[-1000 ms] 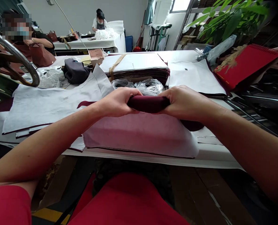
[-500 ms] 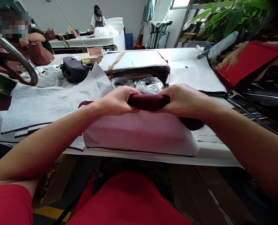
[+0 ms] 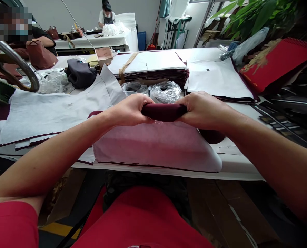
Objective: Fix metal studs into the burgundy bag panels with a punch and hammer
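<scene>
Between my two hands a leather panel (image 3: 156, 148), dark maroon on the face and pale on the back, is bent over so that its far edge curls up in a maroon fold (image 3: 164, 112). My left hand (image 3: 135, 109) grips the left end of that fold, thumb on top and fingers out of sight underneath. At the right end my right hand (image 3: 198, 109) pinches it the same way. The panel's pale underside faces me and its near edge rests by the table's front edge. A row of tiny dots shows just below the fold.
Pale-backed panels (image 3: 52, 113) lie to the left, and a taped stack (image 3: 148, 63) stands beyond my hands behind clear plastic rolls (image 3: 165, 92). More panels (image 3: 215, 77) and a red calendar (image 3: 280, 65) sit at the right. Two people work at the back and left.
The view has shifted slightly. My hands keep the same grip on the folded panel, which shows hardly any change.
</scene>
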`<move>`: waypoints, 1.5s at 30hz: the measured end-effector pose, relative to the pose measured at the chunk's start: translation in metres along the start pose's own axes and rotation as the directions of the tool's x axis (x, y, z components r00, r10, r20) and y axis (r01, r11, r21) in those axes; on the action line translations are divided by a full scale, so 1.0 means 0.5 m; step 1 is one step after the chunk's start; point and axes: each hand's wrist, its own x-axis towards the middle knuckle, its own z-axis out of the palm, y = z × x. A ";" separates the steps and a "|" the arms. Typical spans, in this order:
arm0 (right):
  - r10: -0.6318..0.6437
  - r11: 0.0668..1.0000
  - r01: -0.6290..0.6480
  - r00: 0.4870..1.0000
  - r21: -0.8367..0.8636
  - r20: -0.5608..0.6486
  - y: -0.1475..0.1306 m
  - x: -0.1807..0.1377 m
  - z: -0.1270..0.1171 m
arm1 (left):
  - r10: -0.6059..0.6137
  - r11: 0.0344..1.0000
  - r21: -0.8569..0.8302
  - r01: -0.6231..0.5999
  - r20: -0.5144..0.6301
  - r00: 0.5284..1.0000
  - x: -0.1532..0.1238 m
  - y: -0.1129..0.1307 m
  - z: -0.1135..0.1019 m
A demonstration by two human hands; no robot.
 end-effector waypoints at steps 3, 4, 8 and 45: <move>0.015 1.000 -0.015 1.000 0.019 0.005 0.000 -0.002 0.005 | -0.024 1.000 -0.016 0.025 0.011 1.000 0.000 -0.001 0.004; 0.012 1.000 -0.013 1.000 0.027 0.006 0.000 -0.002 0.007 | -0.032 0.999 -0.020 0.032 0.013 0.999 0.000 -0.002 0.005; 0.007 0.999 -0.008 1.000 0.048 0.025 0.006 0.002 0.010 | -0.041 0.999 -0.023 0.042 0.027 0.999 0.002 -0.010 0.005; -0.024 0.990 -0.029 0.929 0.138 0.368 0.114 0.096 0.138 | -0.263 0.960 -0.055 0.276 0.176 0.949 0.081 -0.170 0.107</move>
